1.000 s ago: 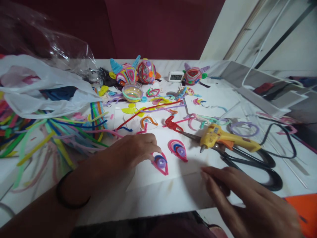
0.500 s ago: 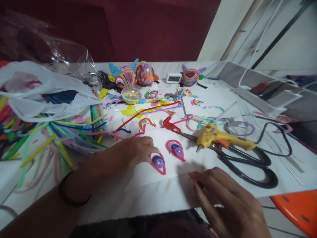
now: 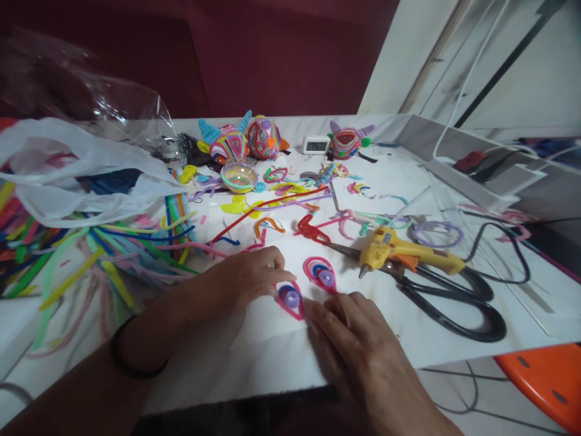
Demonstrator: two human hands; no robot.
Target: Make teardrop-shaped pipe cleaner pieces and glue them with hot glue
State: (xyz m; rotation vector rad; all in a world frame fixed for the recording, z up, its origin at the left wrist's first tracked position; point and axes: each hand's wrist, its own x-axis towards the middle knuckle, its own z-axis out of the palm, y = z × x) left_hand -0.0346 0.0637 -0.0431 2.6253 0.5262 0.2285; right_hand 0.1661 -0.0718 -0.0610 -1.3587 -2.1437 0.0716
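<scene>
A teardrop-shaped eye [image 3: 291, 298] of pink and blue pipe cleaners with a purple centre lies on a white sheet [image 3: 258, 327] in front of me. My left hand [image 3: 247, 275] pinches its left edge with thumb and forefinger. On the other side, my right hand [image 3: 358, 339] has its fingertips pressed together at the eye's right edge; their exact contact is partly hidden. A matching pipe-cleaner eye [image 3: 321, 274] lies just beyond, close to my right knuckles.
A yellow glue gun [image 3: 385, 248] rests across black-handled scissors [image 3: 481, 324] at the right. Loose pipe cleaners [image 3: 104, 242] and a white plastic bag [image 3: 68, 157] crowd the left. Decorated balls [image 3: 347, 142], a clear bowl [image 3: 239, 177] and a digital clock [image 3: 315, 145] stand at the back.
My right hand has moved left and forward to the right edge of the nearer eye, its fingers drawing together. My left hand stays at the left edge.
</scene>
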